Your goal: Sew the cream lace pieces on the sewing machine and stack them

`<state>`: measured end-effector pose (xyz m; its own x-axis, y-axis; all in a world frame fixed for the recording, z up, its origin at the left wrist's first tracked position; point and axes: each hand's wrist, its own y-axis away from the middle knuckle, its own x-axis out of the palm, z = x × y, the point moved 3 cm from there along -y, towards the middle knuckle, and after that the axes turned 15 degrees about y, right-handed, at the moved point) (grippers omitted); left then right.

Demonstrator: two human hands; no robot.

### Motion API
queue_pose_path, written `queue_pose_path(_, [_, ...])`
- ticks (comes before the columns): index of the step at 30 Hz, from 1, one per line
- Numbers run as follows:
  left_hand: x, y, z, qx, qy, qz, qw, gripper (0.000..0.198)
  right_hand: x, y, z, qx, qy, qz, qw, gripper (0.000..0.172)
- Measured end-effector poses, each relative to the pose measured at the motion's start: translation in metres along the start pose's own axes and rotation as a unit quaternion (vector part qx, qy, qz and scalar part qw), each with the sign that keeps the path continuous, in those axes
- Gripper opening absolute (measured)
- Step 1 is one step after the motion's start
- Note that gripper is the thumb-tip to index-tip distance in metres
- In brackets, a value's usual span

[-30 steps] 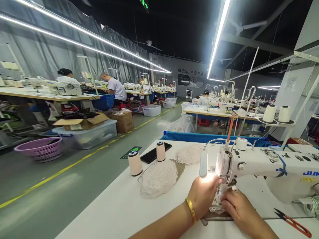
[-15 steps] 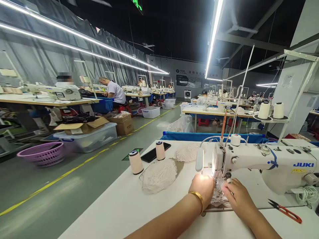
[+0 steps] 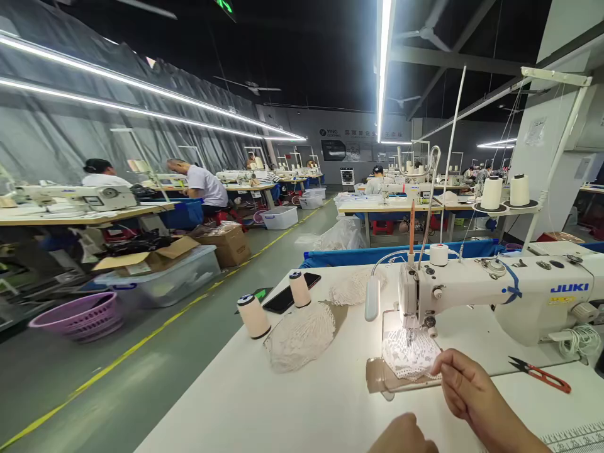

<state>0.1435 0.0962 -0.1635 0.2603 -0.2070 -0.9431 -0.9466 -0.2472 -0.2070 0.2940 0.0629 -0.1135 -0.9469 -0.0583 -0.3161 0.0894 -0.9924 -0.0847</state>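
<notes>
A white lace piece (image 3: 409,358) lies under the needle of the white sewing machine (image 3: 472,292), lit by the machine's lamp (image 3: 372,301). At its right edge is my right hand (image 3: 472,390), thumb and forefinger pinched together on the lace edge. My left hand (image 3: 401,435) is low at the bottom of the view, apart from the lace and partly cut off by the frame; its fingers are not clear. Left of the machine lie two more lace pieces, a nearer one (image 3: 302,336) and a farther one (image 3: 352,288).
Two thread cones, one at the table edge (image 3: 253,316) and another (image 3: 299,289), stand near a black phone (image 3: 285,297). Red-handled thread snips (image 3: 542,375) and a clear ruler (image 3: 578,437) lie right. A blue cloth trough (image 3: 340,257) borders the table's back. Co-workers sit at other machines.
My left hand has left the lace and moved down toward the bottom edge. My right hand has shifted slightly right and down, uncovering the lace under the needle. The view has turned slightly.
</notes>
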Motion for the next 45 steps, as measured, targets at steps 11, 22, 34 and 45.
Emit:
queue_pose_path(11, [-0.134,0.008,0.013,0.055,-0.119,-0.189,0.973,0.021,-0.035,-0.043,0.02,0.015,0.325,0.005,0.946,0.021])
queue_pose_path(22, [-0.141,0.011,0.043,0.046,-0.233,-0.23,0.944,0.028,-0.03,-0.082,0.01,0.041,0.353,-0.029,0.934,0.023])
queue_pose_path(34, [-0.095,0.001,-0.001,0.036,0.249,-0.131,0.959,0.017,-0.027,0.045,0.018,0.044,0.129,0.075,0.988,0.023])
queue_pose_path(45, [-0.07,0.005,0.02,-0.084,0.12,-0.092,0.985,0.028,-0.137,0.064,-0.034,0.061,0.598,-0.223,0.767,0.017])
